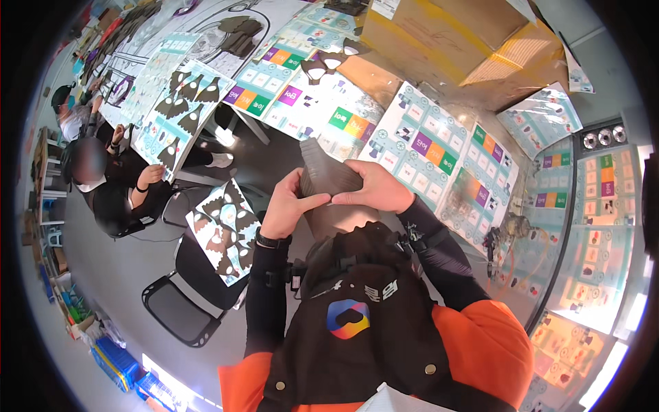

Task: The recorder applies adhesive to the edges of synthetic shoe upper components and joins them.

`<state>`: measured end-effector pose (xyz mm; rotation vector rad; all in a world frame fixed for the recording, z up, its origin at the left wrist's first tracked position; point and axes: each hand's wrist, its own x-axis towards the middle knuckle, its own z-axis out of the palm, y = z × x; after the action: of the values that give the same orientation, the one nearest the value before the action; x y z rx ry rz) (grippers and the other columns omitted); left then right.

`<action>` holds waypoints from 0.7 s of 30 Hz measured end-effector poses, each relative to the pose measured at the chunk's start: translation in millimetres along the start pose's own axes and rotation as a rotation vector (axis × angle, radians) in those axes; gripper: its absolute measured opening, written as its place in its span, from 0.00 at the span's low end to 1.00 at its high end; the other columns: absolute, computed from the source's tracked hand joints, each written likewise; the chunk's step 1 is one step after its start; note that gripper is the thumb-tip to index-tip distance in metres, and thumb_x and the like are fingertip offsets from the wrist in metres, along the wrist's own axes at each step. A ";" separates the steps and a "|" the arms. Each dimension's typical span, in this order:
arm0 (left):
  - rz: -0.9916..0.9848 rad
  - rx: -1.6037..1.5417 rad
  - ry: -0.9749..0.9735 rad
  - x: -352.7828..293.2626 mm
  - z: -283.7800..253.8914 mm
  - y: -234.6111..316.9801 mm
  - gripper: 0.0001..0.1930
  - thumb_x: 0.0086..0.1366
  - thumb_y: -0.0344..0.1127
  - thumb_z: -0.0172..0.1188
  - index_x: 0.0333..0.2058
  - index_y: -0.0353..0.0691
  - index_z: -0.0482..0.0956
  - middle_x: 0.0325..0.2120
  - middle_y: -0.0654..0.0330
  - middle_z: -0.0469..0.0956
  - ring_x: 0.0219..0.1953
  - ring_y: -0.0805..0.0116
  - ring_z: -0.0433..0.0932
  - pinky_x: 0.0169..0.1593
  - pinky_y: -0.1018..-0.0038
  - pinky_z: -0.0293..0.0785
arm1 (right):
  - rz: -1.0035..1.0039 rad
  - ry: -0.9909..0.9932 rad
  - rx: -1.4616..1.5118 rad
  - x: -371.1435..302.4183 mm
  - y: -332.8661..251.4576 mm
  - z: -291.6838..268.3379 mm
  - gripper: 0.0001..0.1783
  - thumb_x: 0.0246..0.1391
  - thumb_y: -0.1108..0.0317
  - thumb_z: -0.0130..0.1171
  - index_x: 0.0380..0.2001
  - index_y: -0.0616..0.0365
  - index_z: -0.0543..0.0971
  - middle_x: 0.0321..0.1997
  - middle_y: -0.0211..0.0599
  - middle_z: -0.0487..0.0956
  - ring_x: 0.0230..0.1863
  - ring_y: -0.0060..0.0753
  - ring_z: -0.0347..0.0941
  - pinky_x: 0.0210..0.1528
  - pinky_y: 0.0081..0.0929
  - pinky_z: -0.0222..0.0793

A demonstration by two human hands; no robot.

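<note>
Grey-brown stack — between both hands

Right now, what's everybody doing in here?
The person's left hand and right hand are holding a ribbed, dark grey-brown piece between them, thumbs close together at its near end. Printed boards lie on the table ahead. Off to the left, a co-worker is by dark cut-outs on another board.
</note>
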<state>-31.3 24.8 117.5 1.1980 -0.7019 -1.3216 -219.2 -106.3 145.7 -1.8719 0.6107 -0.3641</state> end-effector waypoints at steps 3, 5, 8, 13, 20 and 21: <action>-0.048 -0.078 -0.042 8.1 -14.5 1.8 0.22 0.55 0.22 0.71 0.49 0.33 0.75 0.41 0.62 0.81 0.43 0.75 0.79 0.49 0.76 0.76 | 0.070 -0.192 0.048 28.2 -7.9 -12.8 0.28 0.46 0.53 0.75 0.41 0.64 0.79 0.35 0.38 0.82 0.37 0.26 0.75 0.42 0.29 0.71; -0.064 -0.100 -0.058 18.2 -20.1 1.6 0.23 0.55 0.22 0.71 0.50 0.33 0.75 0.41 0.62 0.81 0.43 0.75 0.80 0.49 0.76 0.76 | 0.045 -0.252 0.045 51.2 -5.3 -23.2 0.28 0.46 0.50 0.76 0.37 0.64 0.79 0.30 0.35 0.79 0.32 0.23 0.71 0.37 0.26 0.68; -0.095 -0.115 -0.111 40.6 -24.7 7.5 0.25 0.54 0.21 0.72 0.51 0.34 0.75 0.42 0.63 0.81 0.44 0.75 0.79 0.50 0.76 0.76 | -0.048 -0.302 -0.060 83.8 5.6 -43.7 0.24 0.48 0.52 0.75 0.32 0.64 0.80 0.24 0.31 0.76 0.27 0.21 0.68 0.31 0.24 0.66; -0.164 -0.082 -0.175 82.2 -25.9 23.1 0.26 0.54 0.21 0.71 0.53 0.35 0.75 0.44 0.63 0.80 0.46 0.75 0.79 0.52 0.75 0.75 | -0.044 -0.466 -0.017 128.5 8.9 -76.8 0.23 0.49 0.53 0.74 0.21 0.62 0.77 0.17 0.28 0.73 0.21 0.19 0.64 0.25 0.26 0.61; -0.220 -0.094 -0.180 132.9 -32.9 42.6 0.30 0.53 0.19 0.71 0.56 0.34 0.73 0.46 0.62 0.80 0.49 0.73 0.79 0.55 0.73 0.75 | -0.005 -0.564 0.209 186.8 25.5 -108.5 0.11 0.56 0.66 0.66 0.29 0.66 0.84 0.22 0.32 0.81 0.24 0.19 0.77 0.30 0.21 0.74; -0.221 -0.101 -0.186 136.9 -34.9 46.2 0.30 0.53 0.19 0.71 0.56 0.34 0.73 0.46 0.62 0.80 0.49 0.73 0.79 0.55 0.73 0.75 | 0.015 -0.577 0.248 195.5 28.8 -109.9 0.12 0.57 0.66 0.65 0.29 0.66 0.84 0.22 0.32 0.81 0.24 0.20 0.78 0.30 0.21 0.74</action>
<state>41.9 -104.6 118.0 1.1037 -0.6388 -1.6501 -122.5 -310.5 152.8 -1.6252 0.1759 0.1127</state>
